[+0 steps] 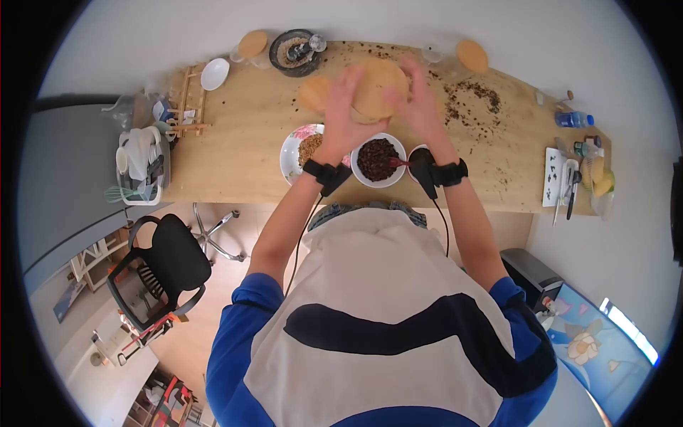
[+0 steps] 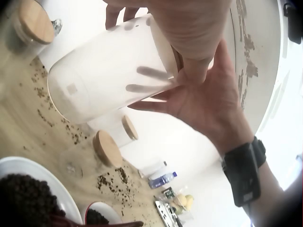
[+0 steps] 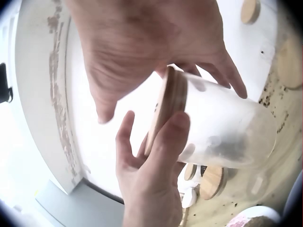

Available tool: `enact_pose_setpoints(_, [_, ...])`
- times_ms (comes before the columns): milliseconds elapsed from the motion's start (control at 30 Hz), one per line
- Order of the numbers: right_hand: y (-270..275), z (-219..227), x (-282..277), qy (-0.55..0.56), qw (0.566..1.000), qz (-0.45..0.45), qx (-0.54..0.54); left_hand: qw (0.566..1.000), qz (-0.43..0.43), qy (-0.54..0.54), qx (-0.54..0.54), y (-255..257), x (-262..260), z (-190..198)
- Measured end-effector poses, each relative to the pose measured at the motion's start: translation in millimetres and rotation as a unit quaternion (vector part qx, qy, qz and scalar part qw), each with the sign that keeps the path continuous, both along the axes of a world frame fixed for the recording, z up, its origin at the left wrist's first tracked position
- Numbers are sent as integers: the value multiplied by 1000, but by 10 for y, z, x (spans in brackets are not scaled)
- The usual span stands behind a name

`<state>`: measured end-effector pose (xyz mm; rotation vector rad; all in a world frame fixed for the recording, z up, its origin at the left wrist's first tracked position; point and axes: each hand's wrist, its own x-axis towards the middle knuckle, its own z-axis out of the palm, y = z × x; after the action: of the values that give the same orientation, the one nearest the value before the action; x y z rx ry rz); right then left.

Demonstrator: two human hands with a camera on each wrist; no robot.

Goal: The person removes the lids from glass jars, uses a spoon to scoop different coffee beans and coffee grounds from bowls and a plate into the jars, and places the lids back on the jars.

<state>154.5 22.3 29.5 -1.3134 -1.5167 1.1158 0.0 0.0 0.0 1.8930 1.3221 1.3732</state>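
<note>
Both hands are at a large clear jar [image 2: 104, 71] with a wooden lid [image 3: 168, 109], raised and tilted above the table. My left hand [image 3: 154, 170] grips it near the lid, thumb along the glass side. The right hand [image 1: 425, 117] is across from it, its fingers [image 3: 229, 78] fairly straight along the glass and its thumb off the lid. Below the hands stand a white bowl [image 1: 377, 183] of dark brown pieces with a red spoon [image 1: 400, 162], a smaller bowl [image 2: 102, 206] of dark bits, and a floral plate [image 1: 290, 153] of tan grains.
A dark mortar [image 1: 284, 67] with a pestle stands at the back. Jars with wooden lids [image 1: 472, 55] surround the work spot. Dark crumbs [image 1: 469, 107] are scattered on the right. A bottle [image 1: 573, 119] and knives [image 1: 573, 192] lie at the right end, a dish rack [image 1: 142, 167] at the left.
</note>
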Motion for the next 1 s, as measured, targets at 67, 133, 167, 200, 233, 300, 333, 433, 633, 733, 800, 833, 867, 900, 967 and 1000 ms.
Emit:
enact_pose_setpoints(67, [-105,84,-70,-178,983,28,36,1000,-16,-3,-10,-40,34,-22])
enact_pose_setpoints(133, [-119,32,-68,-170,985,21,30,999,-31,3,-28,-53,20,-13])
enact_pose_setpoints(167, [-118,15,-72,-162,986,19,23,998,-42,8,-47,-53,3,-6])
enact_pose_setpoints(200, [-150,33,29,-164,986,20,25,998,-40,7,-45,-63,97,3])
enact_pose_setpoints(233, [-202,60,72,-181,983,14,10,996,-56,10,-64,-74,152,-12])
enact_pose_setpoints(300, [-248,57,102,-193,981,12,-3,994,-67,19,-82,-92,203,-27])
enact_pose_setpoints(333, [-227,28,79,-213,977,6,3,996,-59,32,-58,-76,194,-19])
enact_pose_setpoints(433, [-220,-5,39,-238,971,-3,4,995,-53,28,-74,-62,183,-58])
enact_pose_setpoints(633, [-111,-269,-40,-355,934,26,-20,987,-35,-55,-148,-62,204,-592])
enact_pose_setpoints(733, [-66,-451,-143,-387,921,41,-32,981,-27,-55,-183,-78,147,-764])
enact_pose_setpoints(800, [-29,-569,-194,-397,916,43,-36,972,-49,-94,-211,-70,97,-843])
enact_pose_setpoints(833, [-19,-588,-221,-401,914,53,-38,967,-42,-97,-234,-66,68,-892])
enact_pose_setpoints(867, [11,-603,-233,-406,911,61,-38,961,-36,-100,-254,-39,52,-938])
enact_pose_setpoints(900, [36,-616,-235,-408,910,59,-39,961,-39,-101,-255,-30,48,-987])
enact_pose_setpoints(967, [76,-606,-256,-394,916,70,-32,950,-21,-122,-286,-35,41,-871])
enact_pose_setpoints(1000, [102,-626,-266,-394,916,69,-32,950,-22,-122,-285,-12,33,-891])
